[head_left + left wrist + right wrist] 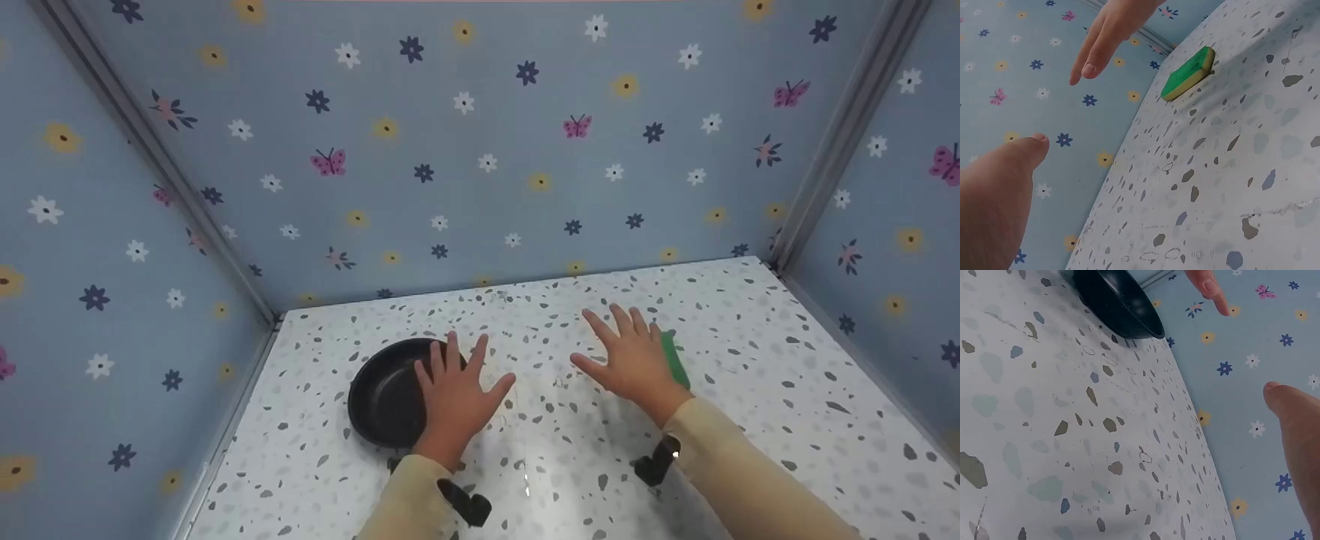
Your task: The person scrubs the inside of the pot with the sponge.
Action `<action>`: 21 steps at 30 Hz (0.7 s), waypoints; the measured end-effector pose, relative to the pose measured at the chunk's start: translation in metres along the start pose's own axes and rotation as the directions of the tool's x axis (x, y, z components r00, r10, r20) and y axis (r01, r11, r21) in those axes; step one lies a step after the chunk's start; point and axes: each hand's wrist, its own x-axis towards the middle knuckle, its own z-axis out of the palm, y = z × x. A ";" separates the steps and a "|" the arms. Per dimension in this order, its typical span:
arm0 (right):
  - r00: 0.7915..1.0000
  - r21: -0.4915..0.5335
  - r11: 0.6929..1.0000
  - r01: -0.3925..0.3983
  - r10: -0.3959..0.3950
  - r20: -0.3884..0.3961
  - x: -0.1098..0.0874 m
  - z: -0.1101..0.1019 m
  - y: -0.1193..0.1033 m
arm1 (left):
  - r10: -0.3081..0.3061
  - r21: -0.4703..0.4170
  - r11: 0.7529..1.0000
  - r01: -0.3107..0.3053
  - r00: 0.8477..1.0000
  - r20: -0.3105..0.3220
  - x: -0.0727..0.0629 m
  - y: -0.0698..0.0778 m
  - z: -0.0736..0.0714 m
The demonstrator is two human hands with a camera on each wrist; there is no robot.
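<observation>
Person's 2 hands, both w/ fingers spread & palms down, are above a white speckled tabletop [547, 427]. In head view, L hand [456, 401] is low centre, just L of the middle, over the R part of a round black pan [386, 401]; fingers overlap the pan's R rim there. R wrist view has the pan at upper L, apart from the L hand's fingertips at top.

R hand [636, 361] is R of centre in head view, thumb out toward the L. A sponge [675, 361] shows just beyond its R edge, partly hidden. L wrist view has the sponge at upper R of centre: green top, yellow lower layer, lying on the tabletop, w/ a gap to the R hand.

2 beige sleeves [750, 472] come in from the bottom, each w/ a black wrist piece [469, 504]. Blue wall panels [480, 97] w/ flowers & butterflies fill the upper frame.
</observation>
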 end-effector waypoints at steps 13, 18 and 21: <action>0.999 -0.021 0.999 -0.036 0.035 -0.023 0.004 -0.004 0.008 | -0.039 -0.038 0.999 0.036 0.997 -0.070 -0.009 -0.024 -0.011; 0.998 0.003 0.998 -0.061 0.062 -0.031 0.005 -0.008 0.018 | -0.056 -0.032 0.998 0.053 0.993 -0.106 -0.014 -0.033 -0.016; 0.996 0.017 0.997 -0.077 0.078 -0.035 0.005 -0.010 0.026 | -0.068 -0.021 0.998 0.065 0.991 -0.119 -0.017 -0.039 -0.020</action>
